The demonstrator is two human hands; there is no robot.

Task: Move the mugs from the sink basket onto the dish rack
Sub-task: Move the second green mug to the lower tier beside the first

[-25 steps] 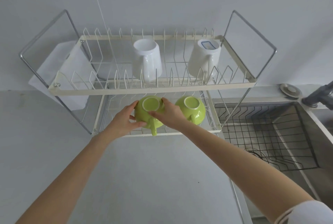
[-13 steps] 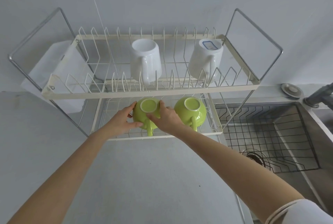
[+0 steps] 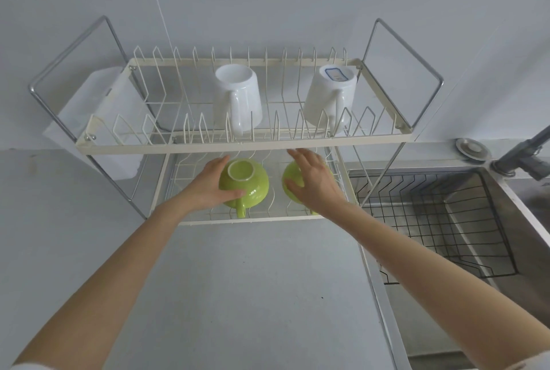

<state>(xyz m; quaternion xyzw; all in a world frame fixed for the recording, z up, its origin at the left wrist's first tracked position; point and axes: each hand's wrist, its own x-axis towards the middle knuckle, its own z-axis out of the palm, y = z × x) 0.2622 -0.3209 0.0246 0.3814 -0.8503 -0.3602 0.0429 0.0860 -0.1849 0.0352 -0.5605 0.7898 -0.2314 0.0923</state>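
Observation:
Two green mugs stand upside down on the lower shelf of the dish rack [image 3: 253, 220]. My left hand [image 3: 208, 188] grips the left green mug [image 3: 247, 182], fingers behind it and thumb in front, just above its handle. My right hand [image 3: 315, 182] is spread over the right green mug [image 3: 290, 174] with fingers apart, hiding most of it. Two white mugs [image 3: 238, 101] [image 3: 330, 98] sit upside down on the upper shelf. The black wire sink basket [image 3: 431, 220] lies in the sink at the right, with no mugs visible in it.
A white board [image 3: 98, 107] leans at the rack's left end. The upper shelf rim [image 3: 238, 147] runs just above my hands. A grey faucet [image 3: 523, 158] and a round metal plug [image 3: 471, 147] stand behind the sink. Grey counter lies in front.
My right hand has left the left green mug and moved right, over the right green mug. My left hand stays on the left green mug.

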